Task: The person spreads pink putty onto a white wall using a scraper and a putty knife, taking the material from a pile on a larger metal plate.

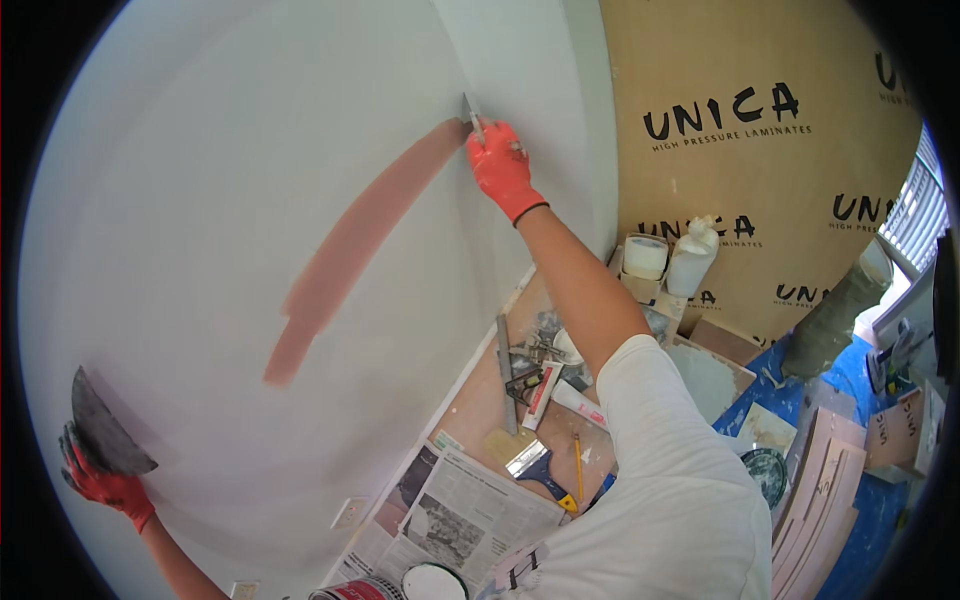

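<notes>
Scraper [470, 113] sits at upper centre, gripped in the right hand [500, 168], by the reddish strip [362, 232]; the left hand [108, 488], lower left, grasps a dark half-round plate [106, 428]. Light, even pressure should probably keep the strip smooth.

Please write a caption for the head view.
Gloved right hand holds a scraper at a reddish stripe on the wall.

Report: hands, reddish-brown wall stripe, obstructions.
Red-gloved right hand gripping grey metal scraper at upper end of stripe. Red-gloved left hand holding dark grey half-round plate. Nothing else blocking stripe.
</notes>
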Available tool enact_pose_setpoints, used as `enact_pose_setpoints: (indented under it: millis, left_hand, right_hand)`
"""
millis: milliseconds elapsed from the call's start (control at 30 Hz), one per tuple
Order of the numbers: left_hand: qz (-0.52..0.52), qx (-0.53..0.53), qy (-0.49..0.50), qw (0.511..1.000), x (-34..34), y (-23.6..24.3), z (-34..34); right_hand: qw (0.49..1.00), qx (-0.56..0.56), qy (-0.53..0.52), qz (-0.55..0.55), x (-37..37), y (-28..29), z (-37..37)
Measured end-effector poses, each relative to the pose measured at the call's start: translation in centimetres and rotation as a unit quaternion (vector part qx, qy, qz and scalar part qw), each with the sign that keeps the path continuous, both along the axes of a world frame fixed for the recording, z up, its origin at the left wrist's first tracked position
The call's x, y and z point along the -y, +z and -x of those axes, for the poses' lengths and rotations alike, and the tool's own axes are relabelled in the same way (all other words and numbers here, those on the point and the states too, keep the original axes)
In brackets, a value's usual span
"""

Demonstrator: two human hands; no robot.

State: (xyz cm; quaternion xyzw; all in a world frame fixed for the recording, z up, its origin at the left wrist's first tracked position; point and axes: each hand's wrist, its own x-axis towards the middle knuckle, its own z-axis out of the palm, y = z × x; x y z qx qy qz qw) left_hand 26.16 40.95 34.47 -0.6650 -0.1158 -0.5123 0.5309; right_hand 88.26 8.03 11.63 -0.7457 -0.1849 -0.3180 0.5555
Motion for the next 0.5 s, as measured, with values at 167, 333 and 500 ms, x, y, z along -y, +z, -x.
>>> enact_pose_setpoints:
  millis: [167,333,500]
  left_hand:
    - [0.004,-0.012,0.000,1.000,0.2,-0.2,0.6]
    - [0.000,-0.014,-0.006,1.000,-0.1,0.0,0.3]
    - [0.001,-0.005,0.003,1.000,-0.7,-0.1,1.0]
  right_hand:
    - [0.992,0.026,0.122,-0.030,-0.5,-1.5,3.0]
    - [0.996,0.014,0.081,-0.020,2.6,-0.3,-0.1]
    - [0.994,-0.015,0.096,-0.042,0.7,1.0,-0.6]
